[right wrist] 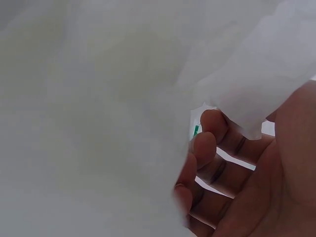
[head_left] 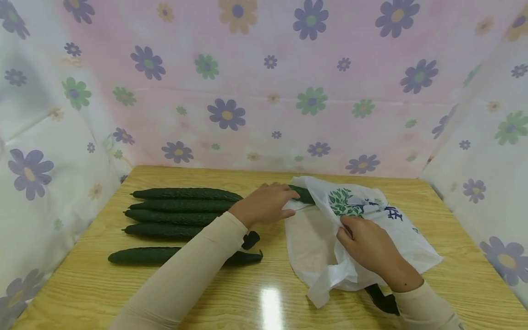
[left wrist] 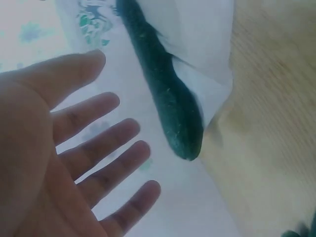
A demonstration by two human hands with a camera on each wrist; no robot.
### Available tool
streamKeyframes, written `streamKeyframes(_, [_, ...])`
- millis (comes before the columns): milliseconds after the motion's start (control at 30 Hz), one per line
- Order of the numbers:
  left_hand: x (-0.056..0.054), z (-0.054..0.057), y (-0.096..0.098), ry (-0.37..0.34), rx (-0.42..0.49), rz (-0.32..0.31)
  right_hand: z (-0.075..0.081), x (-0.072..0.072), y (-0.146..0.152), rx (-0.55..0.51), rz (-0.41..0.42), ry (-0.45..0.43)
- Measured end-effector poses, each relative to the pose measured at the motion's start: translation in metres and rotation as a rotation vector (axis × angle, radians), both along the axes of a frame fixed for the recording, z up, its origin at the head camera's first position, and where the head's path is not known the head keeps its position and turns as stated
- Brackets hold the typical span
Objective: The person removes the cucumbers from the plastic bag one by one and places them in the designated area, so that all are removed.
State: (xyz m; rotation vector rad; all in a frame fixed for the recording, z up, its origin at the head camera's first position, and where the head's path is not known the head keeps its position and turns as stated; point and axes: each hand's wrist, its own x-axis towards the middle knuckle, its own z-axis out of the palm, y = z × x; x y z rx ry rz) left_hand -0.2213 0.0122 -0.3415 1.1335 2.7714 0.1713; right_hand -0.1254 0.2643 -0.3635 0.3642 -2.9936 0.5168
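Observation:
A white plastic bag [head_left: 396, 238] with a green tree print and dark lettering lies on the right half of the table, its mouth facing left. My right hand [head_left: 369, 245] grips the upper edge of that mouth with curled fingers; the right wrist view shows the thin film [right wrist: 98, 118] along the fingertips. One cucumber [left wrist: 165, 94] lies partly inside the mouth, its rounded end showing. Beside that end is my left hand [head_left: 266, 204], palm toward the cucumber and fingers spread, with a gap between them in the left wrist view.
Several cucumbers [head_left: 185, 193] lie side by side on the left of the wooden table [head_left: 231, 307], partly behind my left forearm. A separate cucumber [head_left: 142, 256] lies nearer the front. Flowered cloth [head_left: 255, 82] stands along the back and sides.

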Motion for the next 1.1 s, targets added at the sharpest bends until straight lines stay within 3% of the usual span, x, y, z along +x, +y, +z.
streamKeyframes(333, [-0.019,-0.012,0.019,-0.048,-0.11,0.065,-0.002,-0.002,0.0,0.001,-0.007,0.003])
streamKeyframes(600, [-0.023,-0.017,0.022,-0.048,-0.151,0.085,-0.003,-0.002,0.001,0.0,-0.011,-0.005])
streamKeyframes(867, [-0.026,-0.019,0.022,0.064,-0.045,0.044,-0.003,-0.004,0.002,0.01,-0.019,-0.009])
streamKeyframes(1100, [-0.033,-0.025,0.026,0.042,0.01,0.057,-0.004,-0.004,0.0,0.011,-0.021,-0.014])
